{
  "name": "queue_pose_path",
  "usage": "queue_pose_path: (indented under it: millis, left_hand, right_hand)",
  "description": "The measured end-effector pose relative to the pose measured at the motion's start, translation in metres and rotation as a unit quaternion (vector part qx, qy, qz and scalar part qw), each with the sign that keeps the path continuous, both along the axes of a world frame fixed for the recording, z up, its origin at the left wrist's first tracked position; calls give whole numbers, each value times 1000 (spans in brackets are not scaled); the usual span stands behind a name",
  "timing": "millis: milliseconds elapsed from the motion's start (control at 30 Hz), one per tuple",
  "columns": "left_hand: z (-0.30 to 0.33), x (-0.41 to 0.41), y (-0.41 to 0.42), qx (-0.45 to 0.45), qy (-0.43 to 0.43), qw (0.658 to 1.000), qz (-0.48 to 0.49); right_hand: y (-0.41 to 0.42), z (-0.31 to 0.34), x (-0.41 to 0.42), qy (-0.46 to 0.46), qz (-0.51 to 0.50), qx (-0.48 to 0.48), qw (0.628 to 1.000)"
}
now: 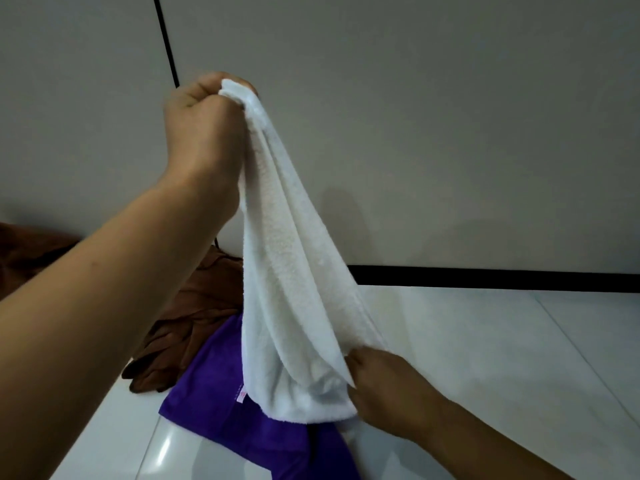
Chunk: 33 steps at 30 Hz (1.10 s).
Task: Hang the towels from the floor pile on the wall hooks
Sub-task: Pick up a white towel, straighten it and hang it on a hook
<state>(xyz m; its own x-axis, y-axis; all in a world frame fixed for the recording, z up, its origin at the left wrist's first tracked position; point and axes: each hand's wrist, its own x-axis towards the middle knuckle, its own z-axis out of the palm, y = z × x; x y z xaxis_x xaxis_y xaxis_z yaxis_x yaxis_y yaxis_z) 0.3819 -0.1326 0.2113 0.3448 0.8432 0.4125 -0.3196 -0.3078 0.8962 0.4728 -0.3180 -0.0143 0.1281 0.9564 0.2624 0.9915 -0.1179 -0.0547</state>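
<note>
A white towel [294, 278] hangs stretched between both hands in front of the grey wall. My left hand [204, 126] grips its top end in a fist, raised high. My right hand [388, 393] pinches the lower edge at the bottom right. Below, on the white tiled floor, lie a purple towel [221, 386] and a brown towel [194, 306], partly hidden by the white one and my left arm. No wall hook is in view.
The grey wall [433, 133] fills the background, with a thin black vertical line [166, 39] at the upper left and a black skirting strip [495, 277] along the floor. More brown cloth [31, 247] lies at the far left. Glossy white tiles [502, 341] extend to the right.
</note>
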Motion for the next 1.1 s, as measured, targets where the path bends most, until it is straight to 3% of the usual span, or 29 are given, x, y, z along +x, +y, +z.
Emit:
queue_pose_path:
  millis: [167, 267, 500, 700, 867, 1100]
  left_hand:
    - [-25, -8, 27, -37, 75, 993, 86]
    - [-47, -17, 43, -60, 126, 982, 124]
    - [-66, -30, 60, -104, 175, 966, 157]
    - [-60, -24, 57, -180, 171, 953, 173]
    - [-52, -20, 48, -163, 169, 959, 160]
    - [-52, -14, 37, -114, 180, 969, 123]
  right_hand:
    - [-15, 10, 37, -31, -58, -10, 998]
    - [-24, 36, 58, 10, -124, -1, 992]
    - [-33, 95, 76, -66, -128, 141, 979]
    - [-33, 138, 79, -163, -170, 262, 936]
    - [-31, 154, 74, -72, -256, 279, 923]
    - [-36, 139, 81, -44, -292, 230, 927]
